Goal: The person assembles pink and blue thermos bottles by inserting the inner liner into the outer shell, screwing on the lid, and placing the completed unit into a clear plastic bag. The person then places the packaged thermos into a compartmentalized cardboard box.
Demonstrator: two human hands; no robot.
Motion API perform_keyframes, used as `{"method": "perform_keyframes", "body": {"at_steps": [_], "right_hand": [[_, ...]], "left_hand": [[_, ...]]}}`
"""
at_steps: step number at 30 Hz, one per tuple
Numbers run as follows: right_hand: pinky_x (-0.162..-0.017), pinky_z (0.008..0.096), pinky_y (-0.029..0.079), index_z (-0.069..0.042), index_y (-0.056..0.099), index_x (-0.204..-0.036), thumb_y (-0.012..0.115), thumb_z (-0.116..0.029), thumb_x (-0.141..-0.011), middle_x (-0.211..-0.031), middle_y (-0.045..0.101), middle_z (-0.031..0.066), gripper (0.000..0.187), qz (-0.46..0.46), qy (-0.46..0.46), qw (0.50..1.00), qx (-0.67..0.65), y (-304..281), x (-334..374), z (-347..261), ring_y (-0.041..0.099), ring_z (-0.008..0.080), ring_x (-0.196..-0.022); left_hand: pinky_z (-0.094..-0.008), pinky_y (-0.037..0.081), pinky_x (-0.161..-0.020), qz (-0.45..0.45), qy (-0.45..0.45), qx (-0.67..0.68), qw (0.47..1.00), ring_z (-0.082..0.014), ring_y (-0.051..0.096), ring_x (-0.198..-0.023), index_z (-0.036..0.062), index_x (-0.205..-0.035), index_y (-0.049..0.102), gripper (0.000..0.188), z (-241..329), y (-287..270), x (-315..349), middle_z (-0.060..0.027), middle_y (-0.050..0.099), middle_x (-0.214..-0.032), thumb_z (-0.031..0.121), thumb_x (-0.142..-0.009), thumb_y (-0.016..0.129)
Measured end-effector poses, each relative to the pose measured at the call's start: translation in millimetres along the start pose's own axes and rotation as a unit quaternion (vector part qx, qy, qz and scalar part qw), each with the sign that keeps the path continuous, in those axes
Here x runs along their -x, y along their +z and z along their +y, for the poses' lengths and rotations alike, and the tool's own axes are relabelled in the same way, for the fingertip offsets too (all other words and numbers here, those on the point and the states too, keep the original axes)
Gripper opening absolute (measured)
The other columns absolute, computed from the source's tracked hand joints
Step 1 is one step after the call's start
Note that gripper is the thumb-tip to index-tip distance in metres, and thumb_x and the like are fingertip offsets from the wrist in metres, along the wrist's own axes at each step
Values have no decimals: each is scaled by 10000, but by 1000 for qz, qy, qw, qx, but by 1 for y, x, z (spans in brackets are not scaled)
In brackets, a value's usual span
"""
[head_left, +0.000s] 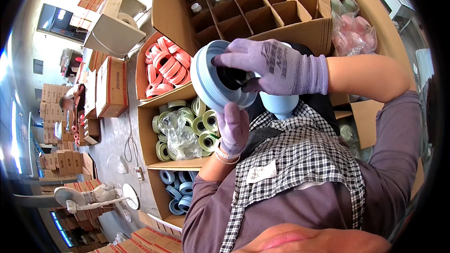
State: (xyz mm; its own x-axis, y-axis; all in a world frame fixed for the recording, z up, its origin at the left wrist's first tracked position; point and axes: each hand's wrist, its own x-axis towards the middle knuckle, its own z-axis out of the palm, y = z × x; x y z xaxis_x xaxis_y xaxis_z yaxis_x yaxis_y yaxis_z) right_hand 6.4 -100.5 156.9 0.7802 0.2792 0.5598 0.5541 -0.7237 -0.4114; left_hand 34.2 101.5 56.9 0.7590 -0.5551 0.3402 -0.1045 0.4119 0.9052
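A wide, light blue ribbed plastic cap-like part (202, 72) is held up in front of me, tilted with its opening toward my right. My left hand (234, 129), in a purple knit glove, closes on its lower rim from below. Inside the opening sits a black round piece (230, 77). The gloved fingers and thumb of my right hand (276, 65) reach into the opening and grip this black piece; their tips are partly hidden. Beneath that hand, a light blue plastic vessel (281, 105) rests on my lap, its top mostly covered.
Ahead stands a divided carton (304, 33) with white-capped bottles in some compartments. On the left, boxes hold red rings (166, 68), pale green rings (199, 124) and blue rings (176, 192). Bagged pink parts (354, 30) lie at right. A white fan (89, 199) stands by stacked cartons.
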Motion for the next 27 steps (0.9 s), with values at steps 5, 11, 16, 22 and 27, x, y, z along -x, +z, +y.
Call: {"method": "perform_keyframes", "body": {"at_steps": [5,11,16,22,27], "right_hand": [[-805,387,582,-38,549,-1345,782,-231,-810,-1151,622,152,614,-44,-81,993,79,-3,6,11,676,324,-1015],[-640,349,575,-28,665,-980,525,-669,-944,-711,675,128,657,-308,436,833,-145,-31,-19,-1,708,281,-669],[-925,416,528,-145,497,-1414,750,-362,-832,-1213,612,119,671,69,-149,969,185,-11,-2,8,626,316,-1135],[-684,359,569,-47,461,-1424,673,-287,-955,-915,696,154,569,96,170,961,-197,9,14,16,714,281,-727],[-723,360,563,-57,467,-1420,637,-298,-981,-930,695,156,529,161,-61,984,38,15,2,24,718,282,-821]], "left_hand": [[-444,354,-1143,24,-81,201,976,-235,466,-1379,86,-1526,358,583,18,14,3,-92,466,-1520,398,-1057,506],[-358,468,-1032,130,-119,75,981,-208,586,-1199,32,-1442,404,561,28,22,-5,-112,570,-1344,24,-926,624],[-315,463,-1023,118,-52,131,983,-182,587,-1162,24,-1439,410,583,13,5,-12,-102,566,-1325,13,-902,638],[-321,465,-1021,130,-65,123,982,-174,582,-1161,30,-1448,376,605,20,14,-20,-96,554,-1328,20,-901,635],[-299,486,-975,132,-58,115,983,-170,593,-1132,29,-1430,396,594,18,16,-21,-97,569,-1303,39,-895,652]]}}
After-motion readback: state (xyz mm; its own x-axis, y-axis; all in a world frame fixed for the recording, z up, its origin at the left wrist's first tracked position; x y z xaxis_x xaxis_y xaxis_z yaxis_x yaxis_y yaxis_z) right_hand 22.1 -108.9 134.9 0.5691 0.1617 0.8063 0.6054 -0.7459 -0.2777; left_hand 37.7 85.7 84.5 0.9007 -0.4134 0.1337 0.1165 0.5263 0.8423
